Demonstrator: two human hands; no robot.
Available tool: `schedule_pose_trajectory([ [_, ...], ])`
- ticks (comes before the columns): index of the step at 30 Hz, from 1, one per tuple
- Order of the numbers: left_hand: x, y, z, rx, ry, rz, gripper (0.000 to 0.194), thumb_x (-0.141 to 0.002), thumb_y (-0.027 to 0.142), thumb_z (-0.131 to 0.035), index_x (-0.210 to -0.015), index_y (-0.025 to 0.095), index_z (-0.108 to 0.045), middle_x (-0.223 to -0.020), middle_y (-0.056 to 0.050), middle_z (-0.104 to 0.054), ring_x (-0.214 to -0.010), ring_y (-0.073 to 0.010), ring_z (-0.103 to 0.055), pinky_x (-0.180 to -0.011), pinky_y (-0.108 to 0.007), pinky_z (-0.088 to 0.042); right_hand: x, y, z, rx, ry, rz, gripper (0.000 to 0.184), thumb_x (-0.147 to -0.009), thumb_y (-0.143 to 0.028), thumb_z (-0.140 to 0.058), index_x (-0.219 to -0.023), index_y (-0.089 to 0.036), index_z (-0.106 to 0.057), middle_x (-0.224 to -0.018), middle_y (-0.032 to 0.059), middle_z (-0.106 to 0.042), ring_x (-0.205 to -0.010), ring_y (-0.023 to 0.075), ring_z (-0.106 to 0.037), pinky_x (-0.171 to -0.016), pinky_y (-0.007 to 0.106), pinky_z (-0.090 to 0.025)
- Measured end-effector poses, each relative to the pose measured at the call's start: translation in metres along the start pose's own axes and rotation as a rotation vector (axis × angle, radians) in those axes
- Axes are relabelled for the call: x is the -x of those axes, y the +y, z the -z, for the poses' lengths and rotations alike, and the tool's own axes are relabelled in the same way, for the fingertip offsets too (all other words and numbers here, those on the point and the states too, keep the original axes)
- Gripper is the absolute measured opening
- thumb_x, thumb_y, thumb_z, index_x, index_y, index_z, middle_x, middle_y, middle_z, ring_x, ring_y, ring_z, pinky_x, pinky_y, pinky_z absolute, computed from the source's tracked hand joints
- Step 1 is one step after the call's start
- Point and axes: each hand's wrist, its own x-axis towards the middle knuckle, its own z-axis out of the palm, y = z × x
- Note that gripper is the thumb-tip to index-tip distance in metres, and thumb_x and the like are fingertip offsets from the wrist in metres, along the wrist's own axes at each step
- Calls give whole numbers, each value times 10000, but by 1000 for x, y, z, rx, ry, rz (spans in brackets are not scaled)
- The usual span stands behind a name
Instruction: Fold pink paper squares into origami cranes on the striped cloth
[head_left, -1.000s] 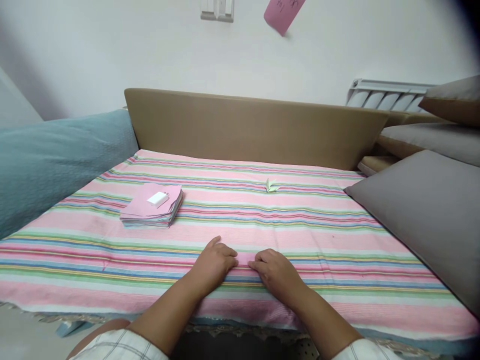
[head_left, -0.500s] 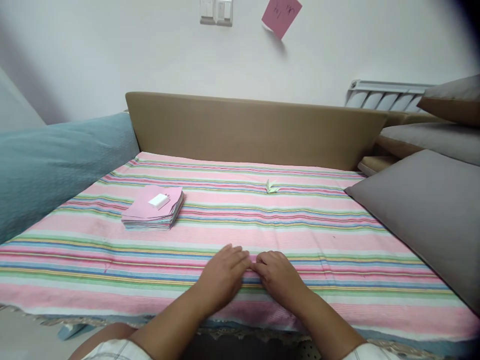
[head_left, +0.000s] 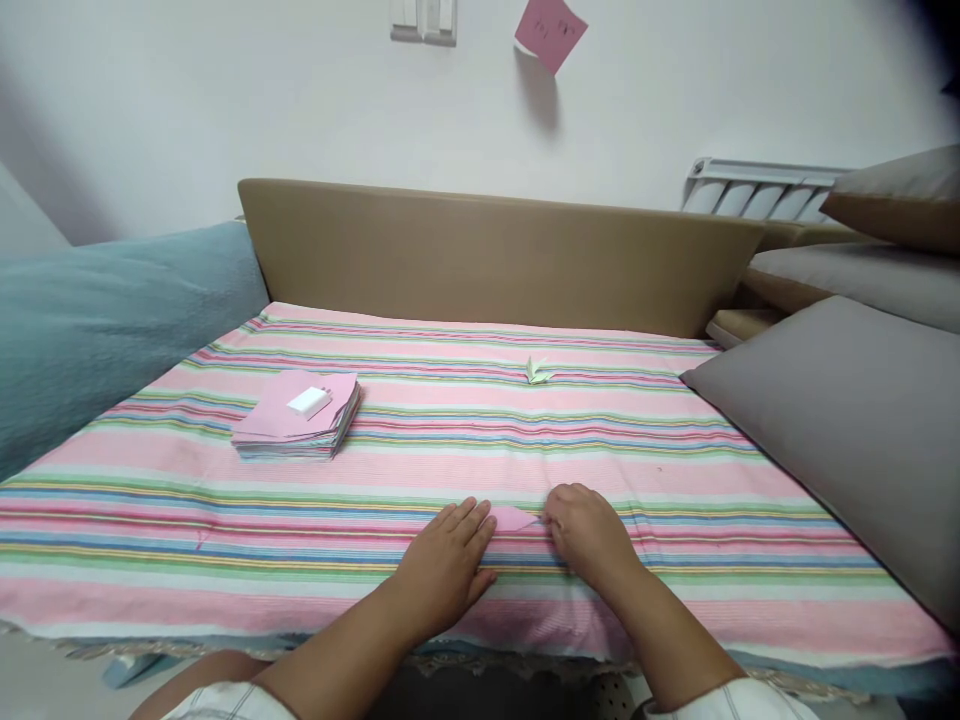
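Observation:
A small folded piece of pink paper (head_left: 511,519) lies on the striped cloth, narrowing to a point at its right end. My left hand (head_left: 448,562) rests flat with its fingers stretched out, the fingertips on the paper's left part and covering it. At the right tip, the fingers of my right hand (head_left: 591,532) are curled in a pinch on the paper's end. The thumb side of that pinch is partly hidden. Farther back on the cloth stands a small pale green folded paper (head_left: 537,373).
A stack of square paper (head_left: 281,410) with a white plug adapter (head_left: 309,402) on top sits at the left. The striped cloth (head_left: 420,470) covers the surface. Grey cushions (head_left: 847,400) are piled at the right, a blue-green bolster (head_left: 135,320) lies left, and a brown backrest (head_left: 487,260) stands behind.
My hands have moved apart: the right one to the right, the left one flattened out. The pink paper between them, mostly covered before, now shows.

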Motion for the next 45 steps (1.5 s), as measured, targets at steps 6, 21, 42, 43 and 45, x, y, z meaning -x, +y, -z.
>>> schedule_pose_trajectory([
  [6, -1, -1, 5, 93, 20, 30, 544, -813, 404, -542, -1293, 171, -442, -1372, -107, -423, -1259, -280, -383, -1035, -457, -331, -4, -19, -20, -378, 128, 279, 207, -867, -155, -438, -963, -191, -618, -929, 43, -646, -868, 163, -547, -807, 295, -431],
  [21, -5, -33, 0, 204, 264, 116, 109, -796, 220, -593, -816, 225, -700, -946, -34, -684, -859, -190, -594, -766, -318, -481, -12, -21, -33, -348, 74, 245, 198, -875, -242, -501, -902, -263, -696, -881, 32, -645, -797, 165, -545, -692, 271, -429],
  [42, 12, -5, 12, -162, 75, 15, 302, -831, 133, -468, -1109, 144, -584, -1286, -101, -513, -1194, -268, -423, -1002, -440, -312, -3, -37, -20, -61, -65, 235, 283, -852, -128, -447, -994, -247, -660, -1018, 50, -628, -908, 188, -539, -790, 310, -402],
  [43, 13, -4, 10, -162, 50, 10, 329, -830, 131, -456, -1141, 132, -564, -1295, -110, -507, -1194, -270, -432, -997, -436, -321, -2, -39, -21, -55, -67, 223, 285, -845, -123, -451, -1002, -245, -655, -1079, 54, -618, -942, 197, -536, -813, 323, -399],
  [45, 15, -4, 8, -152, 1, 29, 359, -830, 131, -439, -1174, 136, -543, -1308, -113, -498, -1189, -274, -451, -976, -439, -346, 1, -41, -22, -46, -74, 205, 301, -829, -112, -460, -1032, -244, -639, -1184, 54, -585, -998, 213, -524, -845, 348, -389],
])
